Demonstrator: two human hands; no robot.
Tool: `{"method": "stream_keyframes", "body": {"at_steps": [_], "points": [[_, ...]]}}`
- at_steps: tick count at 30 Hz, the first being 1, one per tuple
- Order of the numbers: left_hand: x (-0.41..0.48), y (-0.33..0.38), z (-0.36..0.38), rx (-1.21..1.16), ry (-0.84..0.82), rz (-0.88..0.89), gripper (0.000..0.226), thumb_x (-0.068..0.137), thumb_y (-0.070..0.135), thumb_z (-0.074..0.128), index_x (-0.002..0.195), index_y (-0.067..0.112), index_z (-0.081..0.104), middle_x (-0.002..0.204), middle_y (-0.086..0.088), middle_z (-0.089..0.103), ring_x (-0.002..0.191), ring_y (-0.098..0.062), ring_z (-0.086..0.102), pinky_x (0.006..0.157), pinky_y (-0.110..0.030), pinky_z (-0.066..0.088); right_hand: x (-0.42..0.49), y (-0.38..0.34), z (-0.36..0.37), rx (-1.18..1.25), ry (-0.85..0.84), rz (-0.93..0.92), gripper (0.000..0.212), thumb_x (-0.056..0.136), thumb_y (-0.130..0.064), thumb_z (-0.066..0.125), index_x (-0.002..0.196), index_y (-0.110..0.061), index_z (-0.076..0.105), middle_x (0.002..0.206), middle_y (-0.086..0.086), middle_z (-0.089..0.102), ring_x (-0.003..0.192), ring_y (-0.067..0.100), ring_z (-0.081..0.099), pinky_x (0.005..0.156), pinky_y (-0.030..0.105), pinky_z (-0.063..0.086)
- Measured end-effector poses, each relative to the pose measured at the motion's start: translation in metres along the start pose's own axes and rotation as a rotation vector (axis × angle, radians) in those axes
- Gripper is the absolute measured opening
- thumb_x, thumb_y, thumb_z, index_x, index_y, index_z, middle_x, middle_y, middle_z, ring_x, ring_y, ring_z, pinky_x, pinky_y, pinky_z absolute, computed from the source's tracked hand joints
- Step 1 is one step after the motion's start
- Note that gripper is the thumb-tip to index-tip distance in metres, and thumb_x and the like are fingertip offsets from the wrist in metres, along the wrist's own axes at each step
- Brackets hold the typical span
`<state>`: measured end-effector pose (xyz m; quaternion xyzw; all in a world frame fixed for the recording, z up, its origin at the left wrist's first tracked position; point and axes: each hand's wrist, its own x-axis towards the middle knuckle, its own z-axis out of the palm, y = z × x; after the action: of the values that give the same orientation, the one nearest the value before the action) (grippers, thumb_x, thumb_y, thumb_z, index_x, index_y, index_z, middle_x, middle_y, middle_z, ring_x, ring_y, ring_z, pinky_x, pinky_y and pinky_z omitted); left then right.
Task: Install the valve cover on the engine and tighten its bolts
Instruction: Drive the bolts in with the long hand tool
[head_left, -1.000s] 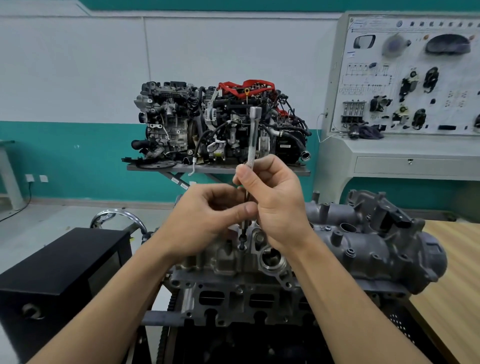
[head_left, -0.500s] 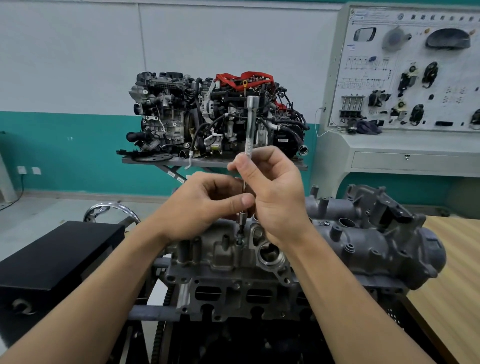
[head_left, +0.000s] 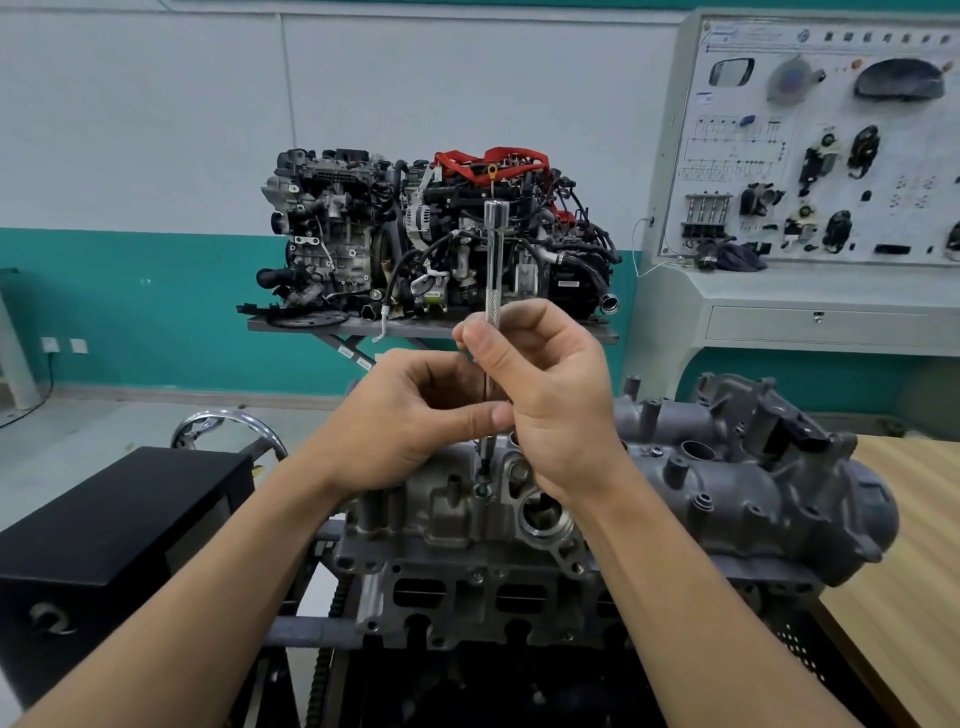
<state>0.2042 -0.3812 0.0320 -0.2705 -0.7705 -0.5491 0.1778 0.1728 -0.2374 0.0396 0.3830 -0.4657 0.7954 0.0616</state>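
The grey cast-metal valve cover (head_left: 727, 483) sits on the dark engine block (head_left: 467, 592). The grip of the left hand (head_left: 410, 421) and of the right hand (head_left: 550, 395) pinches the long chrome socket driver (head_left: 493, 249), upright on a bolt (head_left: 483, 489) at the cover's left end

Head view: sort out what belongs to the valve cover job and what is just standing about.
In the job: valve cover, engine under it, bolt, long driver set on the bolt, left hand and right hand, both holding the driver.
Standing about: second engine at the back, panel of car parts, black box, wooden table.
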Motion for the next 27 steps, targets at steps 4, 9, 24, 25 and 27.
{"method": "stream_keyframes", "body": {"at_steps": [4, 9, 24, 25, 27], "points": [[-0.0014, -0.0002, -0.0010, 0.077, -0.017, 0.005, 0.021, 0.089, 0.022, 0.069, 0.088, 0.002, 0.075, 0.081, -0.011, 0.074, 0.078, -0.014, 0.064, 0.076, -0.031, 0.052, 0.0011, -0.0016, -0.0024, 0.033, -0.046, 0.031, 0.016, 0.091, -0.023, 0.062, 0.099, -0.009, 0.063, 0.093, 0.009, 0.069, 0.087, 0.018, 0.062, 0.077, 0.031, 0.054], [-0.0009, 0.0063, -0.0001, 0.116, -0.107, -0.007, 0.018, 0.099, 0.020, 0.059, 0.097, 0.010, 0.074, 0.082, -0.004, 0.072, 0.083, -0.006, 0.062, 0.074, -0.032, 0.053, 0.0026, 0.0009, -0.0005, -0.035, -0.023, 0.009, 0.024, 0.102, -0.018, 0.047, 0.093, -0.005, 0.065, 0.087, 0.006, 0.072, 0.086, 0.015, 0.068, 0.081, 0.031, 0.055], [-0.0026, 0.0052, 0.0049, 0.023, -0.021, 0.009, 0.005, 0.088, 0.019, 0.075, 0.085, 0.023, 0.074, 0.075, 0.006, 0.074, 0.073, -0.004, 0.067, 0.066, -0.021, 0.054, 0.0016, 0.0007, -0.0013, -0.012, -0.025, 0.023, 0.018, 0.096, -0.020, 0.057, 0.088, -0.009, 0.069, 0.082, 0.004, 0.072, 0.081, 0.016, 0.068, 0.075, 0.031, 0.058], [-0.0018, 0.0052, 0.0060, 0.000, 0.006, 0.009, 0.005, 0.081, 0.019, 0.078, 0.081, 0.019, 0.073, 0.073, 0.006, 0.072, 0.069, -0.007, 0.066, 0.064, -0.022, 0.055, 0.0005, -0.0001, 0.0001, -0.017, -0.004, 0.013, 0.011, 0.091, -0.019, 0.065, 0.087, -0.008, 0.066, 0.080, 0.005, 0.070, 0.076, 0.017, 0.066, 0.072, 0.029, 0.058], [-0.0009, 0.0021, 0.0065, -0.028, 0.086, 0.007, 0.018, 0.072, 0.021, 0.080, 0.079, 0.006, 0.072, 0.071, -0.003, 0.071, 0.066, -0.017, 0.062, 0.062, -0.028, 0.055, -0.0002, -0.0003, 0.0000, -0.003, 0.048, -0.005, 0.018, 0.079, -0.020, 0.073, 0.086, -0.009, 0.060, 0.083, 0.015, 0.062, 0.077, 0.024, 0.058, 0.068, 0.025, 0.054]]}}
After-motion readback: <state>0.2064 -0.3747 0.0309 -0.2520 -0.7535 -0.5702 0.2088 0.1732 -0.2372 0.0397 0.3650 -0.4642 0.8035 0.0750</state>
